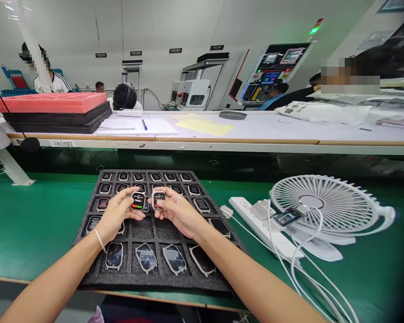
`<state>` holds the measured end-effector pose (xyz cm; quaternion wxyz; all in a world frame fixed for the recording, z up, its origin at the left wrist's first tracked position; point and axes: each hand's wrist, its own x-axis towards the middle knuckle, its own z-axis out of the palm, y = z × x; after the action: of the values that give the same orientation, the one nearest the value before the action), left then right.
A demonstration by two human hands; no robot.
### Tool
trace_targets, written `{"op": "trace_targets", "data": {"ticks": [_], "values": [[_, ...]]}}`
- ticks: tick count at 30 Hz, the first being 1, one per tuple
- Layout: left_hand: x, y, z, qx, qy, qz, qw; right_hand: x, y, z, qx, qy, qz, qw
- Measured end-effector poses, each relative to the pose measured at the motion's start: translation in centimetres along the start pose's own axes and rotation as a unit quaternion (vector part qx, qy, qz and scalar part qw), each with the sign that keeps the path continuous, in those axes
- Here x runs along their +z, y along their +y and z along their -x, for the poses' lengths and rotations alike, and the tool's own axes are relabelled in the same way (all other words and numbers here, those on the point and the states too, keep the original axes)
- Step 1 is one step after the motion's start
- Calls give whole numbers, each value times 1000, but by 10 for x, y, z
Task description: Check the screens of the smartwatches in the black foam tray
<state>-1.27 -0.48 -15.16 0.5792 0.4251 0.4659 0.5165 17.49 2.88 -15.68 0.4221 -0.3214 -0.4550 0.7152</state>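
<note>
Head view, mid-frame: left hand (116, 216) pinches a lit watch (138, 201), right hand (177, 211) pinches a second watch (158, 198), side by side, directly above empty pockets of the foam tray (161, 285).

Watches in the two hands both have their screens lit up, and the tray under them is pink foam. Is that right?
Nearly. In the head view the left hand holds the left watch and the right hand holds the right watch, both screens lit. But the tray under them is black foam, not pink. The pink foam lies on the far bench.
</note>
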Motion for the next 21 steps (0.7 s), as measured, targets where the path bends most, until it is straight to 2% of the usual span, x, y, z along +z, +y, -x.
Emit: {"op": "trace_targets", "data": {"ticks": [6, 13, 21], "values": [[-1, -1, 0, 10, -2, -9, 1000, -2, 3, -2, -8, 7, 18, 1000], [-1, -3, -1, 73, 24, -84, 993, -1, 4, -2, 10, -24, -27, 999], [-2, -4, -1, 59, -26, -55, 996, -1, 2, 0, -1, -55, -33, 998]]}}
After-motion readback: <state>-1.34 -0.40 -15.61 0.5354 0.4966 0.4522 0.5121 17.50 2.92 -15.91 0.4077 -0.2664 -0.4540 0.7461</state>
